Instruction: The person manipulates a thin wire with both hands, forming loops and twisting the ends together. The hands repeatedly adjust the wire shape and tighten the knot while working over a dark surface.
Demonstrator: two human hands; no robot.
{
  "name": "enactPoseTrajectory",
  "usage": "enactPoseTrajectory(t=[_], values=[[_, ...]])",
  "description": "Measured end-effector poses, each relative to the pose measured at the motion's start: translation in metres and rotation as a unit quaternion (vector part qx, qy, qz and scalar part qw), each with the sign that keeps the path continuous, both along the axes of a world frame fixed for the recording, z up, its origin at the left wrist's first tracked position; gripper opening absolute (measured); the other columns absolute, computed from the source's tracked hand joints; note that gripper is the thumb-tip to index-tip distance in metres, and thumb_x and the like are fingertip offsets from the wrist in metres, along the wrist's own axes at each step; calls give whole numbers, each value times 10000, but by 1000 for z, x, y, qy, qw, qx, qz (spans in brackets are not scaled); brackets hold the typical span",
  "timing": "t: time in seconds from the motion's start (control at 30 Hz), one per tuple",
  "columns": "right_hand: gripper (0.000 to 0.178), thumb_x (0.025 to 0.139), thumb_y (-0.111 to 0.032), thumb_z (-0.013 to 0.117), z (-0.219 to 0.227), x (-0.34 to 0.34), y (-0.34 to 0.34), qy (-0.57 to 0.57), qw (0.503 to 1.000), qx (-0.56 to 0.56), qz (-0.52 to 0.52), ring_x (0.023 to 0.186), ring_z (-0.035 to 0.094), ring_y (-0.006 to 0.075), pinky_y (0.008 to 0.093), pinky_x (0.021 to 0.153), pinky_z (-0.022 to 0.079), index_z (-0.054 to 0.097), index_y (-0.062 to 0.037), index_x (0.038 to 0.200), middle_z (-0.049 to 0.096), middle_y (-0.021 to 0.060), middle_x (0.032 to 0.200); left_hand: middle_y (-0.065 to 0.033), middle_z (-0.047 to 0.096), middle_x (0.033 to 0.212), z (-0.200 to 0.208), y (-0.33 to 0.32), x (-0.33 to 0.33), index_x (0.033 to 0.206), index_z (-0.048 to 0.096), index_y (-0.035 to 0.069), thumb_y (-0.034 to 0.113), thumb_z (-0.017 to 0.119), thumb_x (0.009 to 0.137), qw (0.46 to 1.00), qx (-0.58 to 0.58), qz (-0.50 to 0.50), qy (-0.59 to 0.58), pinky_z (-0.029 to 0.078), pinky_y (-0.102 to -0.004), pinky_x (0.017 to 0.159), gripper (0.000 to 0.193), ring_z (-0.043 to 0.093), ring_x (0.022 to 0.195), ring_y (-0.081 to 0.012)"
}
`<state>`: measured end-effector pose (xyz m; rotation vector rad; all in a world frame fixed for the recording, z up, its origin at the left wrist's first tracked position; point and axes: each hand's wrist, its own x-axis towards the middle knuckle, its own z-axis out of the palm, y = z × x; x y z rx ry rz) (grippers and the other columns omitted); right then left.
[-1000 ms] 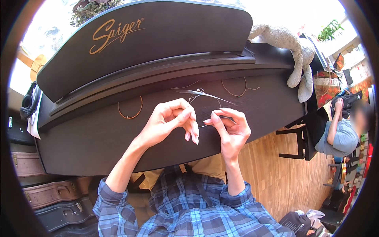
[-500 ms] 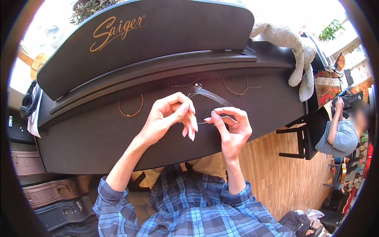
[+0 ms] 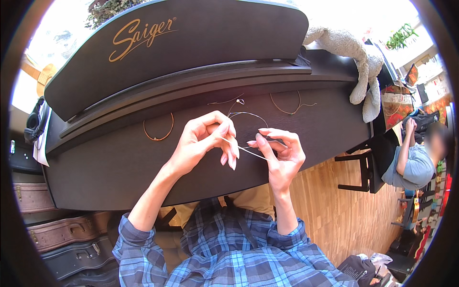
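Note:
My left hand [image 3: 203,138] pinches a thin silvery wire string [image 3: 253,153] between thumb and fingertips, with its other fingers loosely curled. My right hand [image 3: 282,155] is close beside it, thumb and forefinger closed on the same string. One strand crosses between both hands to the base of my right thumb. A loop of it arches above the hands, over the dark desktop. Its small pale knotted end [image 3: 240,101] shows at the far side. The exact grip points are partly hidden by my fingers.
A copper-coloured wire ring [image 3: 158,139] lies on the dark desktop [image 3: 110,167] to the left. Another curled wire [image 3: 292,114] lies to the right. Behind rises a black panel [image 3: 229,40]; a grey plush toy [image 3: 366,64] hangs at right. A person [image 3: 415,162] sits farther right.
A grey blurred streak above my right hand is gone. A strand of the string now slants from my left fingertips down to my right thumb. Both hands have hardly moved.

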<state>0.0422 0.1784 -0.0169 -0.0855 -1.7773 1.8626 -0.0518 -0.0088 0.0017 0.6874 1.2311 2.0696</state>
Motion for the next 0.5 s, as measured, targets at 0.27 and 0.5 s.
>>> enactPoseTrajectory(t=[0.27,0.5], values=[[193,902,101,684,-4,-4,0,23,992,125,-8,767,730,193,280,736,588,695,47,1087,674,172,1076,-94,687,759,5,4,6,1011,559,26,186,521,1075,999,-32,20,28,507,-249,554,177,690,637,-158],[229,841,74,743,-1,-4,-4,26,965,260,-26,737,729,171,268,702,588,752,-32,1044,700,105,1013,19,578,595,7,7,13,996,563,65,190,674,1000,983,-155,91,31,354,-214,487,167,490,507,-33]])
